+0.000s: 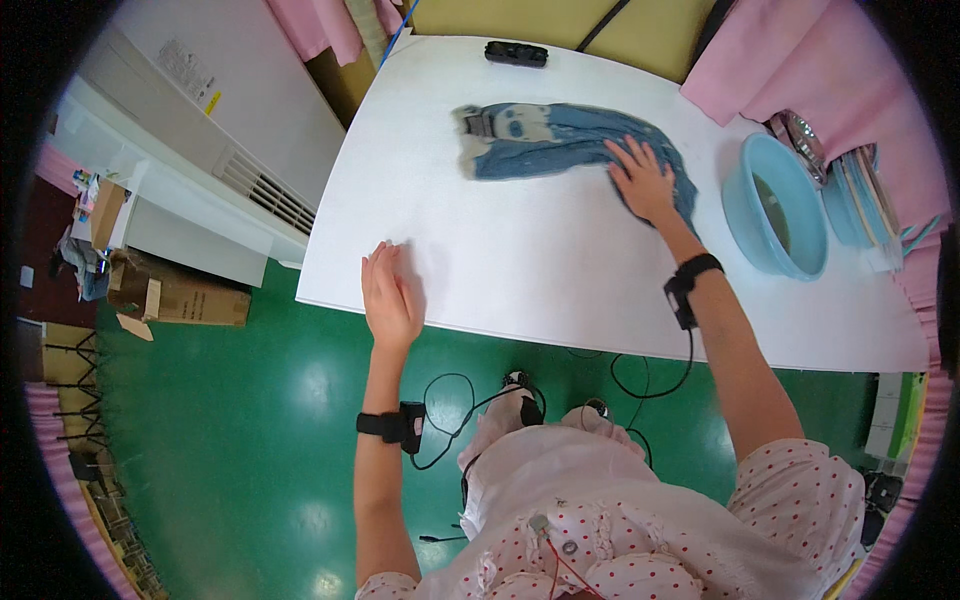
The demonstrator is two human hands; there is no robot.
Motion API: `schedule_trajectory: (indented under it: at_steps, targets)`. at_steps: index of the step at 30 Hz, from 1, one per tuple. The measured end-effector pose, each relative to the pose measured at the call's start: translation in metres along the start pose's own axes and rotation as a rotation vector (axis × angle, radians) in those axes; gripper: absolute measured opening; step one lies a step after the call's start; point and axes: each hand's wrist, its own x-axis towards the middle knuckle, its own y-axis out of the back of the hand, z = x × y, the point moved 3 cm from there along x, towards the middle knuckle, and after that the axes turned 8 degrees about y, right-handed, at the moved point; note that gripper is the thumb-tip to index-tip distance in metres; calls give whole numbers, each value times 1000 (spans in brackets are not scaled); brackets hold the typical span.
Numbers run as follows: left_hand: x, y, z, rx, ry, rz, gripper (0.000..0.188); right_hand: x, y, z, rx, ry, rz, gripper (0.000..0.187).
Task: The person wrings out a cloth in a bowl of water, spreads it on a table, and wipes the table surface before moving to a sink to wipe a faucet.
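Note:
A long blue cloth lies bunched in a curve on the far part of the white table. Its left end carries a whitish and grey pattern and looks slightly blurred; I cannot tell what kind of cloth item it is. My right hand rests on the cloth's right part with its fingers spread flat, gripping nothing. To the left, close to the table's front edge, my left hand is held with fingers stretched out and nothing in it. Both wrists wear black straps with small cabled boxes.
A light blue basin stands on the right of the table, beside a second blue container holding flat items. A round metallic object sits behind them. One black device lies at the far edge. Cables hang near my legs; a cardboard box is on the green floor.

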Motion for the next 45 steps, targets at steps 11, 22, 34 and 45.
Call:
schedule_trajectory:
  at_steps: [11,22,34,45]
  targets:
    - [-2,2,4,-30,-40,53,38,-59,-2,-101,-38,126,-75,52]
    - [-1,-3,10,-44,-146,92,28,-90,5,-269,345,754,24,43]
    - [-27,7,-2,-47,14,78,43,-191,42,-88,709,466,98,22]
    - [-73,-28,140,-241,-324,-304,30,-295,85,26,462,-90,258,22]
